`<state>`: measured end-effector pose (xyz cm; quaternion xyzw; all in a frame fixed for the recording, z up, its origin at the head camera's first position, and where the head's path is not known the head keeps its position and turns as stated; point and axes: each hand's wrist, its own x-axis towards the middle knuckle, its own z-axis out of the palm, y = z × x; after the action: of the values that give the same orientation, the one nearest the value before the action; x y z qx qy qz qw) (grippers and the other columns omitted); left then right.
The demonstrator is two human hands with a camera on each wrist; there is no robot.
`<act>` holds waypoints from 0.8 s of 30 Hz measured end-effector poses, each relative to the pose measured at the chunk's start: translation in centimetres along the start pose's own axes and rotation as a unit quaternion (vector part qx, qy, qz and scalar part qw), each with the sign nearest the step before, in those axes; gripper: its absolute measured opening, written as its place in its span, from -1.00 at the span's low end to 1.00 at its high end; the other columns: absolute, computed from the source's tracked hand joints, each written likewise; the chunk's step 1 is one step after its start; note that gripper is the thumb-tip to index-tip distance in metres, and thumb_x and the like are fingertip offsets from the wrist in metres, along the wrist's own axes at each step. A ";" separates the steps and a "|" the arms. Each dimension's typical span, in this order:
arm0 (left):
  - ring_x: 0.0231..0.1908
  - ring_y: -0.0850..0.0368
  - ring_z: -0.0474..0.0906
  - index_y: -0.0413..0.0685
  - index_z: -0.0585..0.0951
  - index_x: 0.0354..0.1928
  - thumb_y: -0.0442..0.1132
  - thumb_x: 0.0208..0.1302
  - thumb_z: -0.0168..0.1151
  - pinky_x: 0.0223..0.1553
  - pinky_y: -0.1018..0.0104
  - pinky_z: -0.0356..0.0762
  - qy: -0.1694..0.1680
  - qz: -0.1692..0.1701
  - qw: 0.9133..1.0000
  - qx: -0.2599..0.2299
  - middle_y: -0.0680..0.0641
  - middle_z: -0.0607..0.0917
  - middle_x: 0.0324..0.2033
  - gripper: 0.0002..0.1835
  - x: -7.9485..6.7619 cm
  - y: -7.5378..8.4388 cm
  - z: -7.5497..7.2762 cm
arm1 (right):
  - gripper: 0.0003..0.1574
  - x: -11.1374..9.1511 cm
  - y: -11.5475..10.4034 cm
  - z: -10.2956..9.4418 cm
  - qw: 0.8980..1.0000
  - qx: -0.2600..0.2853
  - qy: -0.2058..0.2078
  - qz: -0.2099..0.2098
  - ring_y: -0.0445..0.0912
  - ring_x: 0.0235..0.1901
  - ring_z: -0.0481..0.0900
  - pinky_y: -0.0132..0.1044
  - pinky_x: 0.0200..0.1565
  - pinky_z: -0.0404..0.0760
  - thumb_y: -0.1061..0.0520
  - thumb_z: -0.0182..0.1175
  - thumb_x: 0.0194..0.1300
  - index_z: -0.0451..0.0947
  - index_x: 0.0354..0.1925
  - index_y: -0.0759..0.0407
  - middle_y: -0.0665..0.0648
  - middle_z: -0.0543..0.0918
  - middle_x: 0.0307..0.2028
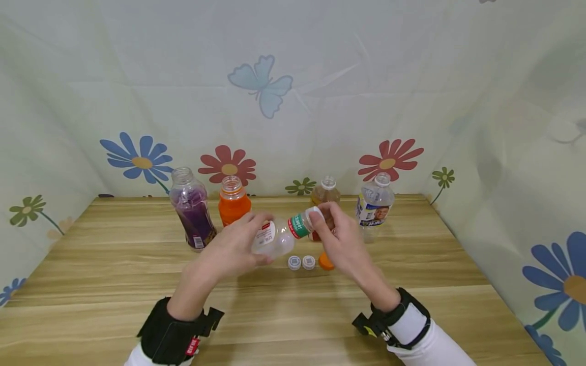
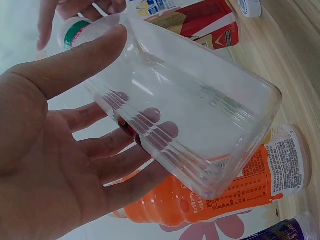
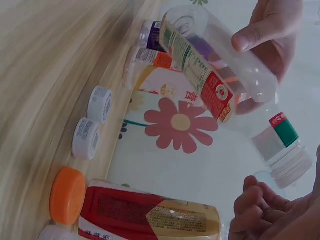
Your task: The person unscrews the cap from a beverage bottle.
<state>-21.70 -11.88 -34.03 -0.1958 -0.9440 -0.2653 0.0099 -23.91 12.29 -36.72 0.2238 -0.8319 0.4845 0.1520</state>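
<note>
My left hand grips a clear plastic bottle, tilted above the table with its neck toward the right. The bottle has a green and red neck band and a red and white label. At the bottle's mouth, my right hand pinches a white cap between thumb and fingers. Threads show on the bottle's mouth in the right wrist view, where fingers mostly hide the cap. Below the hands, two white caps and an orange cap lie on the table.
Behind the hands stand uncapped bottles: one purple, one orange, one amber partly hidden by my right hand, and a clear one. The wooden table meets a flowered cloth at the back and sides.
</note>
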 end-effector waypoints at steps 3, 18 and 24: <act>0.09 -0.07 0.54 -0.01 0.46 0.38 -0.19 0.05 0.65 0.15 -0.11 0.56 0.002 0.007 1.000 0.013 -0.11 0.56 0.21 -0.17 0.0 0.0 0.1 | -0.49 0.0 0.3 -0.1 1.000 -0.017 -0.004 0.012 -0.19 -0.43 0.68 -0.26 -0.34 0.69 -0.20 -0.03 0.63 0.53 -0.02 0.21 0.05 0.67 -0.37; 0.08 -0.10 0.54 0.02 0.52 0.36 -0.19 0.01 0.67 0.19 -0.14 0.50 -0.003 0.030 0.998 0.061 -0.13 0.61 0.18 -0.18 -0.1 0.2 0.5 | -0.23 0.1 1.2 0.1 0.978 -0.208 -0.004 0.007 -0.13 -0.71 0.37 -0.26 -0.68 0.20 -0.29 -0.18 0.64 0.53 -0.59 0.05 -0.08 0.40 -0.75; 0.07 -0.11 0.53 0.03 0.50 0.38 -0.18 0.01 0.66 0.15 -0.17 0.52 -0.010 0.025 0.998 0.055 -0.13 0.61 0.16 -0.16 -0.1 0.0 0.5 | -0.26 0.2 1.4 0.3 0.976 -0.216 -0.006 0.011 -0.11 -0.71 0.37 -0.26 -0.69 0.23 -0.17 -0.15 0.66 0.49 -0.66 0.02 -0.07 0.43 -0.74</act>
<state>-21.56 -11.64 -34.44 -0.2212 -0.9520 -0.2106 0.0181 -24.79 12.63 -37.80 0.1797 -0.9203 0.2934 0.1864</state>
